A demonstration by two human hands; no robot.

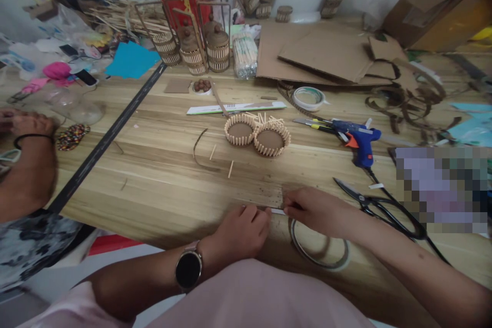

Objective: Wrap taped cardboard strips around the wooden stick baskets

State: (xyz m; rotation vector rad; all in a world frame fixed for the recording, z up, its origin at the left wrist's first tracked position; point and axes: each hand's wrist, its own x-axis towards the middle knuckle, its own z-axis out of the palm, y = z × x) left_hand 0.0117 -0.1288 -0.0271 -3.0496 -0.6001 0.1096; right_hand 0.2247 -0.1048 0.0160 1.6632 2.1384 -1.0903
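Observation:
My left hand, its fingers curled, presses on the table near its front edge. A narrow white strip runs from there to my right hand, whose thumb and fingers pinch its other end. The strip looks like tape; its ends are hidden under my fingers. Just below my right hand lies a large tape roll, partly covered by the hand. Farther back stand two round cardboard trays, a left one and a right one, ringed with short upright wooden sticks.
Black scissors and a blue glue gun with its cord lie to the right. Loose sticks and a curved strip are left of the trays. Lidded baskets stand behind. Another person's hand is at far left.

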